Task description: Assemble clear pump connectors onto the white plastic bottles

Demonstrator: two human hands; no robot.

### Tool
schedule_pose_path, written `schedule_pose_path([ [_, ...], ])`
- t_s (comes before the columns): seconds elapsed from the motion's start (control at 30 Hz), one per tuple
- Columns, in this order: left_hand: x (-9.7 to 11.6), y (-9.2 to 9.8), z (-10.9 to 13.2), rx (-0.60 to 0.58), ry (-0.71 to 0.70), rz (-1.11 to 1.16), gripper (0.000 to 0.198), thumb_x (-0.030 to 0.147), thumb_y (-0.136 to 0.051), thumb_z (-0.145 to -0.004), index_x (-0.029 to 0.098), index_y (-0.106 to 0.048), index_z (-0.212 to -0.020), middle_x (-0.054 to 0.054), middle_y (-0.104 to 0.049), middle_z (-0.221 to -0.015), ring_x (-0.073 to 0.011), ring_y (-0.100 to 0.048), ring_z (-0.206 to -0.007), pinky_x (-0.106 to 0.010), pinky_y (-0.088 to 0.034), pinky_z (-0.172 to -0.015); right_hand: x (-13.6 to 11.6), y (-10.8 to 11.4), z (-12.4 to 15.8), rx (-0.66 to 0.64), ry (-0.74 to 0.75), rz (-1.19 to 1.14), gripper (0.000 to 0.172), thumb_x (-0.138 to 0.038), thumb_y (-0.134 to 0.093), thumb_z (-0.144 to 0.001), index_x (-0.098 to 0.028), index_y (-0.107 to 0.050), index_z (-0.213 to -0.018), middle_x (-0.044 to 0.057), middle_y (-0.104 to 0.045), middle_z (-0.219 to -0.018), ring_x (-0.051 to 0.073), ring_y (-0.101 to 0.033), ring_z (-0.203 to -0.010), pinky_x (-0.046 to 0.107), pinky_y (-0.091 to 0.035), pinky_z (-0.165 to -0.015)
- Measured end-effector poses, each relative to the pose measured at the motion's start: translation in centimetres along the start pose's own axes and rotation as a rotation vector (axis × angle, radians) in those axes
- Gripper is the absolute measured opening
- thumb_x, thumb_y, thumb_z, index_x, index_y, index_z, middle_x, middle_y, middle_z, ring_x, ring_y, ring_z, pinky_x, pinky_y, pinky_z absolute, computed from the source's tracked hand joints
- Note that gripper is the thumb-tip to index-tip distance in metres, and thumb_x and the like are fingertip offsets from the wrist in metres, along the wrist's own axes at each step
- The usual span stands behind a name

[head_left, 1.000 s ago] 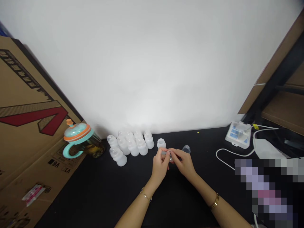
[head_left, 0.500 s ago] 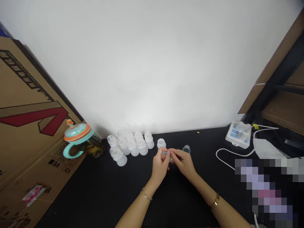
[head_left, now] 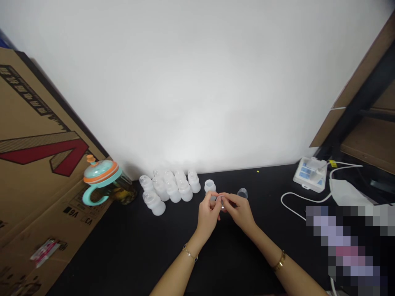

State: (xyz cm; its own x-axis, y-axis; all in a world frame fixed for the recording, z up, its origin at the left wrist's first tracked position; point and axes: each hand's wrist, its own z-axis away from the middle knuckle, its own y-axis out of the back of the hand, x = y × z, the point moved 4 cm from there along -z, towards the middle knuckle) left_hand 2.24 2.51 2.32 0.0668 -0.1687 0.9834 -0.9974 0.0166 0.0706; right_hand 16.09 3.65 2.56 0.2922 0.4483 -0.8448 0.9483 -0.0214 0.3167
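My left hand (head_left: 208, 209) and my right hand (head_left: 240, 209) meet over the dark table, fingers closed together on one small clear and whitish piece. It looks like a baby bottle nipple (head_left: 222, 204), largely covered by my fingertips. Just behind my left hand stands a white baby bottle (head_left: 210, 186) without a top, its round mouth showing. A clear bottle cap (head_left: 243, 193) rests beyond my right hand. Farther left, several white baby bottles (head_left: 173, 192) with clear caps stand grouped near the wall.
A teal and orange lidded pitcher (head_left: 101, 179) stands at the left, against a large cardboard box (head_left: 37, 135). On the right are a white power strip (head_left: 309, 174), its looping cable (head_left: 290, 194) and a white sheet-like item (head_left: 348, 192). The pale wall (head_left: 216, 90) bounds the table's back.
Both hands stay in nearly the same place, with only slight finger movement on the nipple. The bottles and cap have not moved.
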Motion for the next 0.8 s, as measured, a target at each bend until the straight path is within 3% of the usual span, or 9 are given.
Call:
schedule_pose_path([
  [0.8,-0.15,-0.17,-0.05,-0.011,0.003,-0.007,0.028,0.050,-0.057,-0.095,0.021,-0.057,-0.096,0.003,-0.068,-0.060,-0.0072,-0.045,-0.037,-0.017,-0.031,-0.039,-0.55,0.40,-0.14,0.040,0.033,0.064,0.028,-0.032,-0.057,-0.095,-0.021,-0.082,-0.099,0.004,-0.076,-0.072,0.017,-0.067,-0.058,0.026,-0.052,-0.054],
])
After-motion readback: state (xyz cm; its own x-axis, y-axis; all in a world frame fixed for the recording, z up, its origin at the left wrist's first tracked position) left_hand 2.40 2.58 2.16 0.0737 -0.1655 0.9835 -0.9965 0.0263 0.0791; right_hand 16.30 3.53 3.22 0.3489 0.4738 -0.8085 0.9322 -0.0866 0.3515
